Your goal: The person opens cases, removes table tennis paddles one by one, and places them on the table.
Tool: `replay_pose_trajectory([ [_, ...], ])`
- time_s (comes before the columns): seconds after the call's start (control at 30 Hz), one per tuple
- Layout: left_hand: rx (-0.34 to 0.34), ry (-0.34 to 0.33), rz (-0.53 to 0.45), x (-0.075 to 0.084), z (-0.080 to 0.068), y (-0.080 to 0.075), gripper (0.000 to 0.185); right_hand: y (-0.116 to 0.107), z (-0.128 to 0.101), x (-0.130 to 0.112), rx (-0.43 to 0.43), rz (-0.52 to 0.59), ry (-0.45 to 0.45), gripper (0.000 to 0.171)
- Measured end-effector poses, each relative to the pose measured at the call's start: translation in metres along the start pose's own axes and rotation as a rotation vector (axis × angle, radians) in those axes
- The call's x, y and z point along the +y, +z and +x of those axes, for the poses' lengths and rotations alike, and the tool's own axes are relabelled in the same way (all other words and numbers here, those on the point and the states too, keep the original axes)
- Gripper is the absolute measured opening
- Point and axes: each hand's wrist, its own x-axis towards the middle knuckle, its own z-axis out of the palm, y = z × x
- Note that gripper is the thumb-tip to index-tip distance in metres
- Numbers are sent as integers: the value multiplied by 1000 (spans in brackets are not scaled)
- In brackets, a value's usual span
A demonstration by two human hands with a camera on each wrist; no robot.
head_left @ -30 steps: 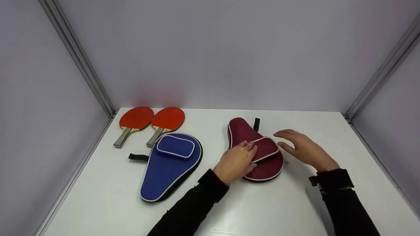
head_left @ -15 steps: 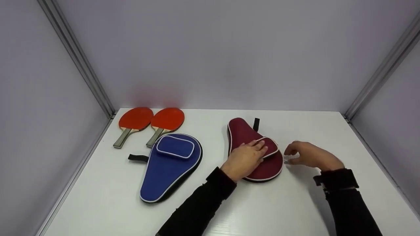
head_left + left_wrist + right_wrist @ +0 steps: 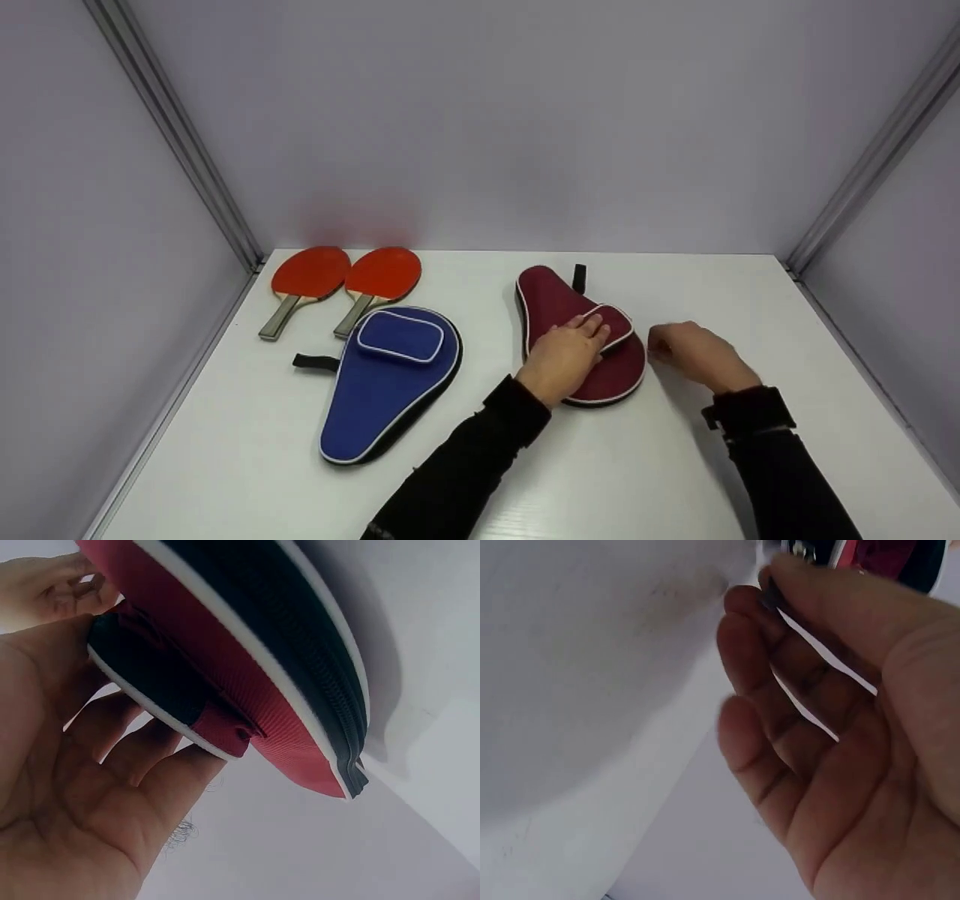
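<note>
A dark red table tennis paddle case [image 3: 551,304] with white piping and a small front pocket lies right of the table's middle. My left hand [image 3: 566,360] rests on that pocket with its fingers fairly straight; the left wrist view shows the fingers against the pocket [image 3: 150,682] and a black zipper [image 3: 300,637] along the case's side. At the case's right edge, my right hand [image 3: 701,356] has its fingertips together. In the right wrist view the thumb and forefinger pinch a small dark zipper pull [image 3: 771,596], mostly hidden between them.
To the left lies a blue paddle case [image 3: 390,382] with a black strap [image 3: 316,362]. Two red paddles [image 3: 311,271] [image 3: 384,272] lie behind it, the right one's handle next to the case. Grey-white panels [image 3: 525,135] enclose the white table [image 3: 247,450].
My right hand has come down to the red case's right edge, its fingers closing into a pinch. My left hand has slid right over the pocket. The red case has shifted slightly back and left.
</note>
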Motion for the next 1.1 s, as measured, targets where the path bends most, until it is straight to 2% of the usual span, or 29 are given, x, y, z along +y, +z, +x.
replay_pose_trajectory([
  [0.23,-47,-67,-27,-6,27,0,54,7,6,-3,143,-5,65,9],
  [0.4,-47,-75,-41,-13,42,2,53,10,9,-2,167,-15,92,9],
  [0.73,-36,-69,-52,-26,53,5,51,7,4,-17,33,23,74,11],
  [0.87,-16,-54,-43,-28,53,7,51,5,1,-28,-10,44,24,13],
  [1.1,-8,-53,-19,-29,52,9,51,7,3,-44,-75,57,-84,27],
])
